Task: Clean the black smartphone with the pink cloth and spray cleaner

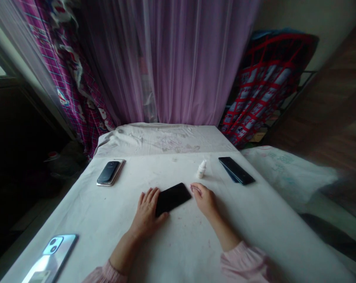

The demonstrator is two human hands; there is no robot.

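A smartphone [172, 198] with a dark screen lies face up and slanted on the white-covered table [178, 251]. My left hand [148, 210] grips its left end, thumb along the near edge and fingers at the far side. Just beyond its right end, my right hand [204, 198] rests with fingers curled together in a pinch. Whatever those fingers hold is too small to make out. Behind my right hand stands a small white bottle [201, 169] with a narrow nozzle.
Two stacked phones [109, 172] lie at the left, and two more overlapping phones [237, 171] at the right. A shiny light-blue phone [52, 257] lies face down at the near left. Purple curtains [189, 63] hang behind the table. A white plastic bag [281, 173] is beyond its right edge.
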